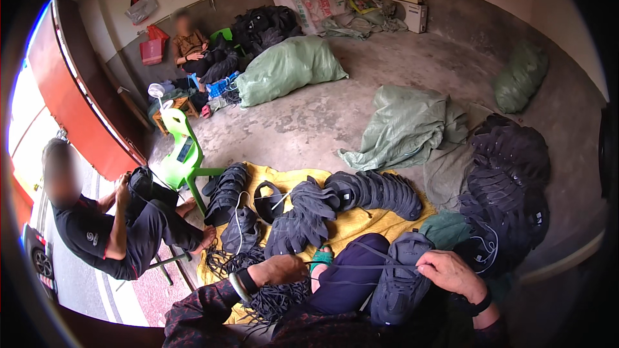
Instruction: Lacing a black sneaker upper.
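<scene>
A dark grey shoe upper [398, 283] rests on my right thigh, with a dark shoelace [361, 261] running from it toward the left. My left hand [284, 270] is closed on that lace, pulled out to the left of my knee. At the upper's right edge, my right hand [448, 274] pinches the lace between thumb and fingers. A tangled heap of dark laces [280, 299] lies below my left hand.
Overlapping shoe uppers lie in rows on a yellow sheet [316, 177], with a stacked pile [509, 180] at my right. A green sack [403, 125] lies beyond. Left, a seated person [122, 219] handles a dark item beside a green chair [180, 154]; another person [193, 51] sits farther back.
</scene>
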Available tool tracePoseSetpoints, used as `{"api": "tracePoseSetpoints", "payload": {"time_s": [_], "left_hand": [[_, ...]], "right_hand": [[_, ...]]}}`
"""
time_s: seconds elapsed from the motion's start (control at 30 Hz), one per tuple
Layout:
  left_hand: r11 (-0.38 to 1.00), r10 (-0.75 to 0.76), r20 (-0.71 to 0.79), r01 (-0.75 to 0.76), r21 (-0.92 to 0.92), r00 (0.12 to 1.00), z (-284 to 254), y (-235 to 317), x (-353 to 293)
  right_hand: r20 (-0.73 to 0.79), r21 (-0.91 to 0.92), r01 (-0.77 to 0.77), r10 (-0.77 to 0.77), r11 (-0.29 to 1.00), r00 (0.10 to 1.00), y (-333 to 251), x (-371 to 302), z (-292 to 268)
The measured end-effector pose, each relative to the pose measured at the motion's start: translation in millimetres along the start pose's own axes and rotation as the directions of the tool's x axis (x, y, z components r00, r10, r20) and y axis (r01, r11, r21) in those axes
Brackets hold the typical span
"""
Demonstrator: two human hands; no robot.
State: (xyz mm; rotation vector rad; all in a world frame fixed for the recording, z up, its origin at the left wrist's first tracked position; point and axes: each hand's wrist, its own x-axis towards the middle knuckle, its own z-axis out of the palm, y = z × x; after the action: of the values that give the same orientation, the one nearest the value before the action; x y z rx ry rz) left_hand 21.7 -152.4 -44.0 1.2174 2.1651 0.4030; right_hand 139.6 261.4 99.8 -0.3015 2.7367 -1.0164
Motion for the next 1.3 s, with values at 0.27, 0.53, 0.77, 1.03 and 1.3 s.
{"api": "tracePoseSetpoints", "payload": {"time_s": [0.27, 0.53, 0.77, 1.03, 1.3], "left_hand": [[0.831, 0.183, -0.339, -0.330, -0.448, 0.923, -58.0, 127.7, 64.3], [0.716, 0.173, -0.227, -0.280, -0.640, 0.959, -48.3, 147.8, 102.0], [0.736, 0.143, -0.151, -0.208, -0.645, 0.978, -35.6, 139.2, 99.5], [0.666, 0.047, -0.274, -0.235, -0.708, 0.961, -6.6, 107.2, 111.8], [0.770, -0.144, -0.226, -0.034, -0.637, 0.963, -18.2, 117.1, 109.0]], "right_hand": [[0.047, 0.007, 0.054, -0.054, 0.999, 0.997, -19.5, 16.0, 27.0], [0.001, 0.033, 0.075, -0.075, 0.997, 0.997, -14.0, 19.2, 39.4], [0.055, 0.034, -0.002, 0.001, 0.999, 0.998, -18.1, 13.1, 40.8], [-0.122, -0.015, 0.081, -0.083, 0.997, 0.989, 14.4, 11.2, 51.6], [-0.110, -0.054, 0.051, -0.057, 0.997, 0.992, 26.8, 3.2, 47.9]]}}
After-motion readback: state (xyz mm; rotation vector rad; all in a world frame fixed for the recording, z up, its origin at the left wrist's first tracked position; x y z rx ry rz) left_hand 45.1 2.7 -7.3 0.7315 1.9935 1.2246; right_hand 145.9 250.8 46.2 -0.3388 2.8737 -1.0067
